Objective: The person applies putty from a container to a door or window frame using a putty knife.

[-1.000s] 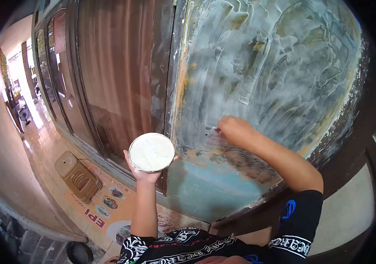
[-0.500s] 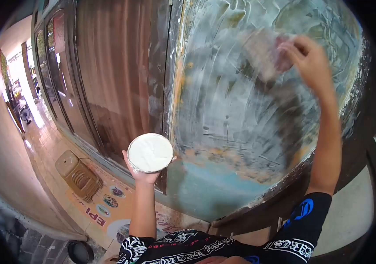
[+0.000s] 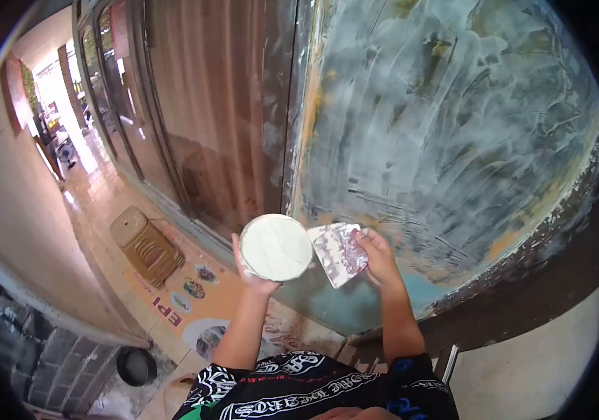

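Observation:
My left hand [image 3: 263, 284] supports a round tub of white putty [image 3: 276, 247] from beneath, fingers curled up its side. Its white contents reach nearly to the rim. In my right hand [image 3: 381, 260] is a flat, putty-smeared scraper [image 3: 338, 255], pinched at its reddish edge. The far edge of that scraper comes right up to the tub's rim in this view. Behind both hands rises a blue-green wall panel [image 3: 446, 147], streaked with whitish putty, with orange-brown patches along its borders.
To the left, a glass door [image 3: 208, 119] with a brown curtain adjoins the panel. A brown plastic stool [image 3: 147, 245] stands on the floor beside a printed orange banner [image 3: 166, 290]. A black bucket [image 3: 136, 366] sits near grey blocks [image 3: 68, 360]. Farther back is a fan [image 3: 66, 152].
My right hand has come down from the upper panel with the scraper to beside the tub. The view has shifted, and the tub appears slightly farther right.

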A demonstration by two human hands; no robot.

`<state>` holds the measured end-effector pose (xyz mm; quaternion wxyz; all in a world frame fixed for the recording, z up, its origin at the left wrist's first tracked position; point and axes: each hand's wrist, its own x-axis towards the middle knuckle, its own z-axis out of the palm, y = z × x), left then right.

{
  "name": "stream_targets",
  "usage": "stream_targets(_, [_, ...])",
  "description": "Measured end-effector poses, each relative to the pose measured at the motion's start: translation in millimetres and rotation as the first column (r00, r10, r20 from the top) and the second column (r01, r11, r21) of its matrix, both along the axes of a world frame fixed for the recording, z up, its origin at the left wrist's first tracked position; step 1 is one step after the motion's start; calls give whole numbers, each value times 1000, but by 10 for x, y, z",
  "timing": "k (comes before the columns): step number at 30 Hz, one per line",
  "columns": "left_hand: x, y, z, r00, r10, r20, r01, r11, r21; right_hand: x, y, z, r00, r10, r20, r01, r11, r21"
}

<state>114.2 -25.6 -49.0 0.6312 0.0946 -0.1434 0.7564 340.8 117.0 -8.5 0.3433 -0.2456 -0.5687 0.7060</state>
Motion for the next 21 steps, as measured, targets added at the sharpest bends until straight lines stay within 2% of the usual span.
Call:
stream_targets(1, [59,-15,-67,1000,14,-2,-14,1000,-14,-72,-43,-82,993,-11,-118,0,995,-97])
stream_targets(3, [206,-43,-162,965,126,-230,-193,936,-294,-126,-93,-209,995,-19,-95,3,986,-167])
stream_targets(5, [343,-119,-140,959,108,-261,-180,946,-269,-165,-60,-442,998,23,-51,-27,996,-80])
stream_targets(7, [473,-183,-110,963,22,-267,-93,961,-259,-175,-103,-485,999,32,-36,-35,995,-91])
stream_targets(9, [532,-226,-223,960,-12,-281,-85,940,-330,-185,-134,-559,997,-42,66,38,997,62])
stream_targets(11, [596,-294,-257,965,-97,-243,33,966,-256,-203,-145,-641,992,-85,98,77,993,85])
stream_targets(13, [660,-339,-299,963,-99,-251,13,947,-322,-183,-124,-744,972,-153,181,133,984,118])
stream_targets(14, [695,-369,-306,967,-102,-233,26,951,-308,-171,-87,-845,964,-195,180,157,966,204])
stream_targets(15, [732,-398,-313,971,-103,-214,38,956,-292,-150,-94,-851,963,-195,184,157,967,202])
stream_targets(16, [753,-421,-312,966,-141,-216,98,975,-199,-145,-97,-838,946,-225,233,176,961,211])
stream_targets(17, [777,-444,-336,967,-142,-212,99,974,-201,-133,-105,-834,925,-254,281,195,956,220])
stream_targets(19, [810,-473,-412,962,-152,-227,103,971,-214,-136,-28,-982,919,-288,268,229,946,231])
stream_targets(20, [797,-499,-517,981,-193,32,195,956,-221,-135,11,-1074,913,-320,253,260,934,243])
stream_targets(21, [808,-549,-511,980,-195,32,197,955,-221,-129,22,-1118,912,-322,253,263,934,243])
